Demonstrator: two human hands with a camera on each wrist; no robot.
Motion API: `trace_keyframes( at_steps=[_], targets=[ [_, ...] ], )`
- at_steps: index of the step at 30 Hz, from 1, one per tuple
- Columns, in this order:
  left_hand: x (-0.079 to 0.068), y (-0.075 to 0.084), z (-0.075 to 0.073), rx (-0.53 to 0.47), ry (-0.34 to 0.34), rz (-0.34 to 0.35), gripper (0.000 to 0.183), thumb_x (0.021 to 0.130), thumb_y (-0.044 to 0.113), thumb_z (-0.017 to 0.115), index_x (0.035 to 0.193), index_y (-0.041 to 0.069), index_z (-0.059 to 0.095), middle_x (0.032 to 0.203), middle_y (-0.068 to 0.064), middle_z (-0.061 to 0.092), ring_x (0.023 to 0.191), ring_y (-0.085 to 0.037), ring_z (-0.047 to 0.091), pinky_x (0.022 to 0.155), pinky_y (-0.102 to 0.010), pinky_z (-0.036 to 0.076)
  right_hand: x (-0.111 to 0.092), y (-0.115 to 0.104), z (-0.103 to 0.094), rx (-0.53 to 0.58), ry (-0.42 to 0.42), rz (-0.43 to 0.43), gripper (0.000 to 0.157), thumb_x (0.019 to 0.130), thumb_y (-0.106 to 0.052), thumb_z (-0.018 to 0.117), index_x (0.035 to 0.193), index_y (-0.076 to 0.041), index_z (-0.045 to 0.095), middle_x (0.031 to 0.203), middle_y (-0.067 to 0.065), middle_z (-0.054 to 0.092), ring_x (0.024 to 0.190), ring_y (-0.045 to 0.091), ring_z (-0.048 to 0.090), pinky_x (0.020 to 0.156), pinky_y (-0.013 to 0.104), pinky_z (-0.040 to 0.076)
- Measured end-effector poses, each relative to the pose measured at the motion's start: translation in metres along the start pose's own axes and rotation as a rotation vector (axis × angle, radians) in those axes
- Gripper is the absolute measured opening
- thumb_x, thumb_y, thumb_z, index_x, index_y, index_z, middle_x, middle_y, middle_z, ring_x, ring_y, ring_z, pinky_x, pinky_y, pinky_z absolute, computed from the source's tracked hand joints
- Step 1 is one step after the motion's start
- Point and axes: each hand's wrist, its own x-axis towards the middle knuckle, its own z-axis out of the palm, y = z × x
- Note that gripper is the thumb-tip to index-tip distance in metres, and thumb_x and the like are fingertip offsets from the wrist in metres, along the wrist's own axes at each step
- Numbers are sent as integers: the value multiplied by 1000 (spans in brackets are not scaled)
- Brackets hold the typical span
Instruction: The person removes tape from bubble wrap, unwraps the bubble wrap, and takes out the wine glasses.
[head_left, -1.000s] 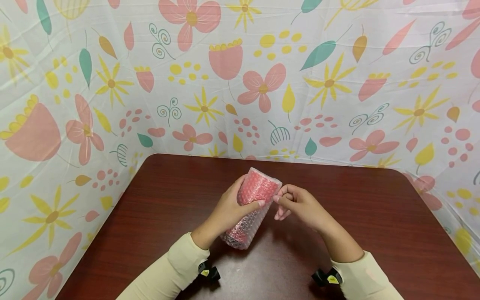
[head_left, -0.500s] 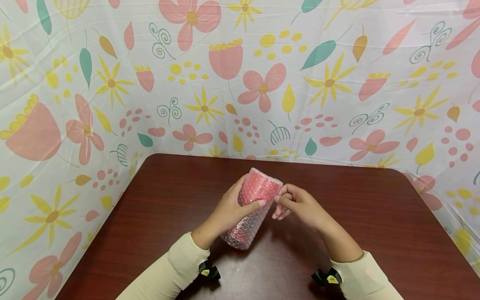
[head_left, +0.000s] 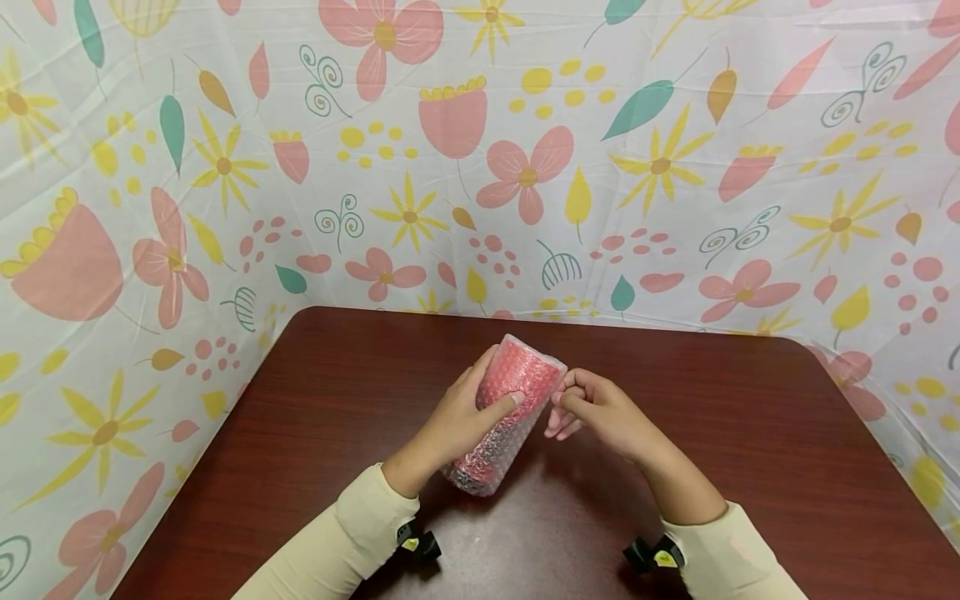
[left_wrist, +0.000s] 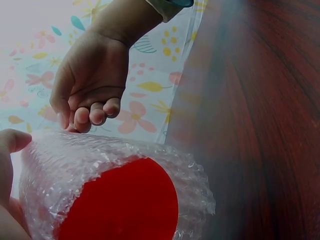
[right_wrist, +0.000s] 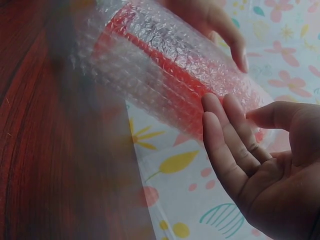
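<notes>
A red and dark cylinder wrapped in clear bubble wrap [head_left: 513,375] leans at a slant above the table's middle. My left hand [head_left: 457,417] grips its left side, thumb across the front; the other fingers are mostly hidden behind it. In the left wrist view the cylinder's flat round red end [left_wrist: 125,205] shows inside the loose rim of the bubble wrap [left_wrist: 195,185]. Near the upper right edge, my right hand [head_left: 603,412] pinches the wrap between thumb and index finger. Its other fingers hang loosely bent beside the cylinder in the right wrist view.
A dark red-brown wooden table [head_left: 337,375] lies beneath both hands. A white cloth with a flower and leaf print [head_left: 480,167] hangs behind and at the sides. Small black wrist cameras [head_left: 420,543] sit below the cream sleeves [head_left: 356,525].
My left thumb has shifted slightly up and to the left on the wrap. The cylinder has turned or lifted very slightly. The right hand stays almost in place at the edge.
</notes>
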Motion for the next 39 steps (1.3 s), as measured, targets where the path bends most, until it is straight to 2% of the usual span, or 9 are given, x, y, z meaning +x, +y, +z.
trace_keyframes(
  at_steps=[6,13,18,23,31,35,39],
  targets=[
    [0,-1,1,2,12,2,82,93,49,68,160,33,25,153,-11,45,131,-29,53,106,-52,47,0,-1,0,-11,-3,13,22,105,-9,46,112,12,48,89,25,70,81,45,72,73,52,61],
    [1,-2,1,-11,24,-20,81,91,51,70,158,37,28,154,-6,44,132,-27,52,106,-52,46,2,1,0,-18,-13,4,18,104,-7,44,110,9,49,91,23,72,79,37,74,72,45,62],
    [1,-1,1,-20,33,-45,82,88,56,71,156,41,28,155,-1,43,132,-25,52,105,-51,47,2,1,0,-11,-23,17,19,105,-8,42,112,9,48,97,29,71,80,34,75,74,47,62],
    [2,-2,1,-18,51,-39,83,87,56,72,156,39,29,155,-1,42,132,-25,51,105,-51,47,1,-1,0,-3,-38,8,23,108,-13,41,116,9,46,106,34,68,82,30,75,74,41,62],
    [2,-1,0,-26,77,-34,82,87,52,74,156,37,32,152,-4,45,126,-25,55,100,-49,51,0,0,-3,10,-90,-21,24,109,-13,42,122,7,42,115,39,64,88,28,76,77,42,61],
    [2,-1,0,-21,88,-29,82,87,52,75,156,35,34,151,-4,47,126,-25,55,100,-49,51,1,1,-3,17,-83,-15,24,109,-13,44,121,8,42,114,39,65,89,29,76,78,44,61],
    [3,-1,0,-22,93,-25,84,86,53,75,156,32,34,151,-3,47,126,-25,55,100,-50,51,1,1,-3,-15,-34,0,24,108,-16,48,118,6,47,99,31,69,87,37,75,75,42,62]
  ],
)
